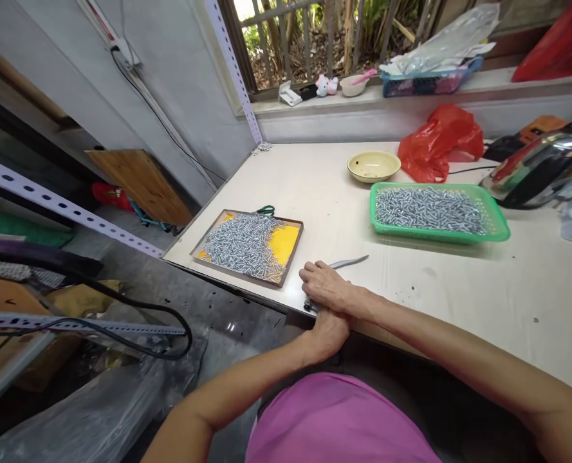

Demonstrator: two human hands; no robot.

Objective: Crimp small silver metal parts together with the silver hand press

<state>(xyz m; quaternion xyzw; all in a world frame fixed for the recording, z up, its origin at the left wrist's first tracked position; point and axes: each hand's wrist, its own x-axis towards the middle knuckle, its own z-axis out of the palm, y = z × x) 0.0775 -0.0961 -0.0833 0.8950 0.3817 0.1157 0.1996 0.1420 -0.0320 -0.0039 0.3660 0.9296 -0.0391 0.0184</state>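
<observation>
At the table's front edge my two hands are together. My right hand (325, 283) lies over my left, its fingers curled; what they close on, if anything, is hidden. Beneath it is my left hand (331, 329), with its fingers covered from view. A small dark object (309, 305) pokes out beside them, too small to name. Just beyond my right hand a thin grey pointed tool (350, 262) rests on the table. To the left sits a brown-rimmed tray (293, 254) with a yellow bottom, heaped with small silvery metal pieces (242, 244).
Green-handled scissors (266, 210) touch the tray's back edge. A green basket (440, 236) of similar metal pieces stands at the right. Behind it are a yellow bowl (373, 167), a red plastic bag (437, 145) and a shiny kettle (549, 167). A perforated metal post (237, 77) rises at the back corner.
</observation>
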